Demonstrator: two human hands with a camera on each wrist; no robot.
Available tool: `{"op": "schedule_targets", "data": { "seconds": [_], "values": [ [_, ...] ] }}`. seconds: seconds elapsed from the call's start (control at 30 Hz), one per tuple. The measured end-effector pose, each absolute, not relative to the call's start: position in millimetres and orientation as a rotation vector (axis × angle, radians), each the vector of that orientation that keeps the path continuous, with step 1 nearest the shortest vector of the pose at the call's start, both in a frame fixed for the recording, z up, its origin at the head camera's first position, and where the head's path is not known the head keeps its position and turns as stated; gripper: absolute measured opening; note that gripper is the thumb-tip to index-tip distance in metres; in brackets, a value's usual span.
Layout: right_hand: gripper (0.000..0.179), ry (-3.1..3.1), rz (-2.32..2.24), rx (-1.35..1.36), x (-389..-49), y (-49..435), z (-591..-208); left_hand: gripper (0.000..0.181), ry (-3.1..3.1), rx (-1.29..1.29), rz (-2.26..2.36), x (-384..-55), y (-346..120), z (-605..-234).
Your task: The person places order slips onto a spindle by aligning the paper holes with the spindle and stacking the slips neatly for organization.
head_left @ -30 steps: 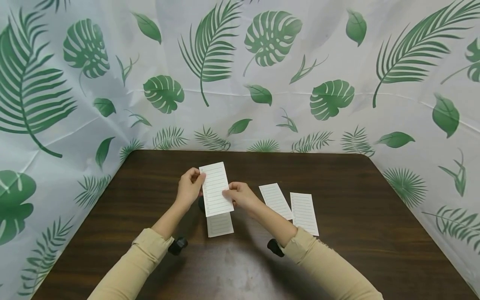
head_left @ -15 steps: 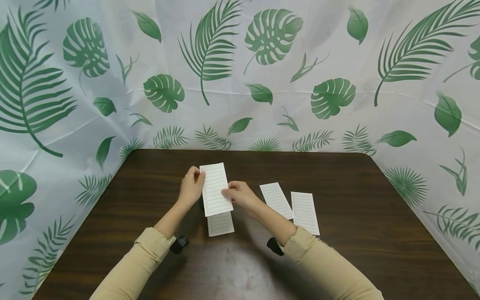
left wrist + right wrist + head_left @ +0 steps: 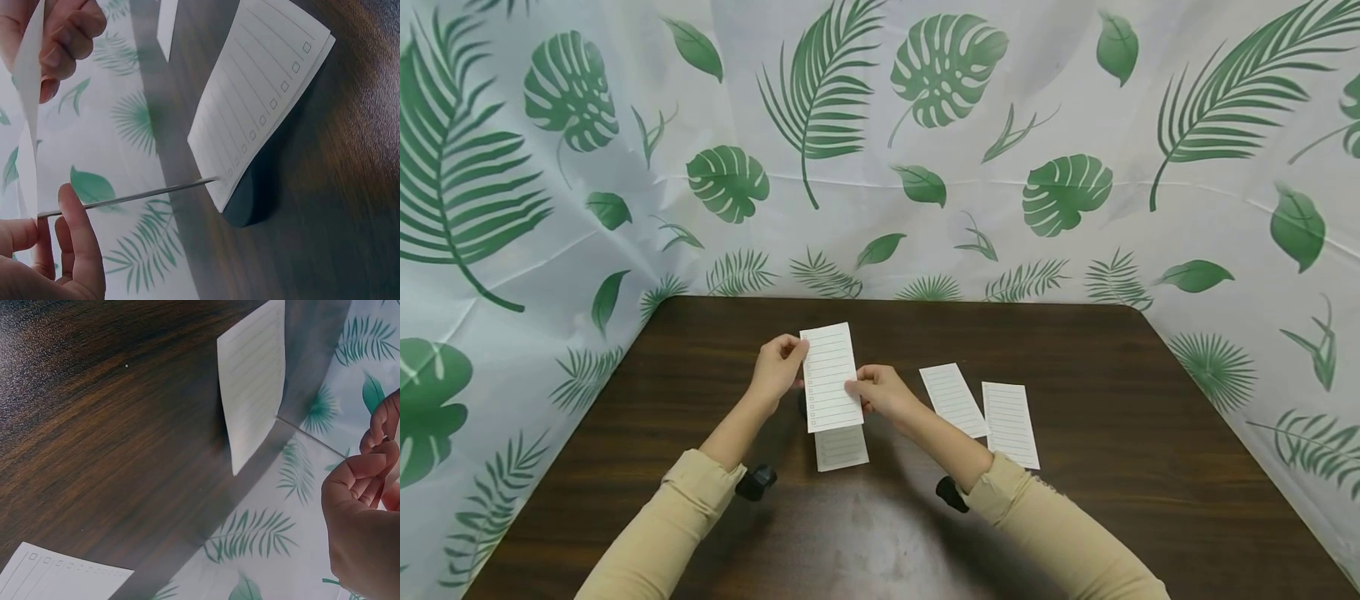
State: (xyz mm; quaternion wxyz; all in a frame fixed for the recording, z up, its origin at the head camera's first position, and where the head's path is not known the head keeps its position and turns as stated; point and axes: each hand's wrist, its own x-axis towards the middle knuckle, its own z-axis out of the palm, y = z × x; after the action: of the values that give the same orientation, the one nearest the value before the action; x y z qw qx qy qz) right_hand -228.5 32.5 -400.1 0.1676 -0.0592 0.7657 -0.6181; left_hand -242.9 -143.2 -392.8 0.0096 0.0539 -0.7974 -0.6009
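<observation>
Both hands hold a white checklist slip (image 3: 831, 392), lined with small boxes down one side. My left hand (image 3: 777, 367) pinches its left edge near the top, and my right hand (image 3: 883, 390) pinches its right edge lower down. Beneath it stands a paper spike: its thin metal rod (image 3: 131, 199) rises from a dark round base (image 3: 244, 203) to the held slip, beside my left fingers. Slips (image 3: 250, 94) threaded low on the rod rest over the base. From above, the held slip hides the rod and most of the lower slips.
To the right of the hands, two loose lined slips, a left one (image 3: 952, 400) and a right one (image 3: 1010, 425), lie side by side on the dark wooden table (image 3: 1112, 500). A leaf-printed curtain (image 3: 850, 233) stands behind the table and along its sides.
The held slip's lower end has swung slightly left, and my left hand has shifted a little. My right hand keeps its place on the slip. The loose slips have not moved.
</observation>
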Motion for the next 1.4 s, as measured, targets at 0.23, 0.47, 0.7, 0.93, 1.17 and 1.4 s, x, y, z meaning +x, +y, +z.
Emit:
{"op": "schedule_targets", "data": {
  "seconds": [0.23,0.47,0.7,0.93,1.17,1.4],
  "values": [
    [0.014,2.207,-1.732,-0.203,-230.4,34.3,-404.2,0.023,-2.534,0.127,-1.758,-244.2,-143.2,-393.4],
    [0.014,2.199,-1.72,-0.198,-232.6,34.4,-404.0,0.023,-2.554,0.103,-1.689,-247.2,-143.8,-390.1],
    [0.015,2.189,-1.664,-0.194,-233.8,35.7,-402.5,0.023,-2.587,0.088,-1.641,-249.8,-146.4,-391.5],
    [0.015,2.197,-1.618,-0.177,-235.3,36.4,-408.3,0.023,-2.664,0.064,-1.633,-251.3,-151.0,-400.2],
    [0.015,2.199,-1.597,-0.169,-236.3,38.0,-413.9,0.023,-2.684,0.11,-1.678,-252.5,-149.7,-409.7],
    [0.014,2.165,-1.594,-0.175,-238.1,43.6,-420.2,0.02,-2.727,0.117,-1.672,-253.2,-150.1,-418.6]
  ]
}}
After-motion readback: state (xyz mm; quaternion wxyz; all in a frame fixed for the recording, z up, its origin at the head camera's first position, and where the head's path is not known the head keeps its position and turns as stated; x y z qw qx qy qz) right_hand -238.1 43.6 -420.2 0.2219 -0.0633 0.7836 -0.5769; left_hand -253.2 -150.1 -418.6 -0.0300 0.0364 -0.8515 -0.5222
